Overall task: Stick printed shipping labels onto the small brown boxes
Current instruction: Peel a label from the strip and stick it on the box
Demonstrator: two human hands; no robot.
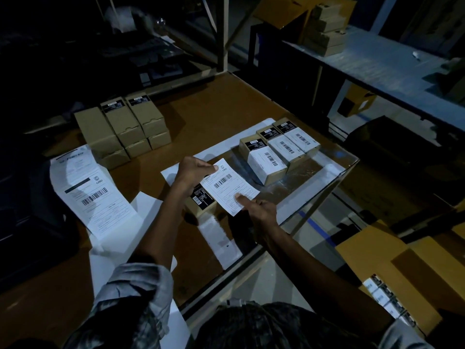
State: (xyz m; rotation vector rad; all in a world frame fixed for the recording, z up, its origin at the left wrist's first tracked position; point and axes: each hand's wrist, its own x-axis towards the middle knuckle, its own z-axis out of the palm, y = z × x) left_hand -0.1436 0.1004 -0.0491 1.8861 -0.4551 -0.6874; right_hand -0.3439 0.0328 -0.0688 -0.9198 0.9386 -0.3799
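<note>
The step in hand is laying a fresh shipping label (230,186) onto the small brown box (201,200) that sits on the near-middle of the worktop (214,102). The left hand (192,173) pinches the label's far corner between thumb and curled fingers, holding that end up, while the right hand (261,214) presses the near end with its thumb on the printed face, the other fingers curled out of sight under the edge. The label hangs tilted over the box and covers most of its top; only the end of the box with a black sticker shows at the left, and whether any glue has touched the cardboard cannot be told. To the right and farther off, three labelled boxes (279,149) stand side by side, touching; at far left a stack of unlabelled boxes (123,129) waits, with a strip of printed labels (93,195) lying near it. The next move likely calls for squaring the label to the box edges, lowering it from one end, then smoothing it flat so that no crease or bubble forms.
</note>
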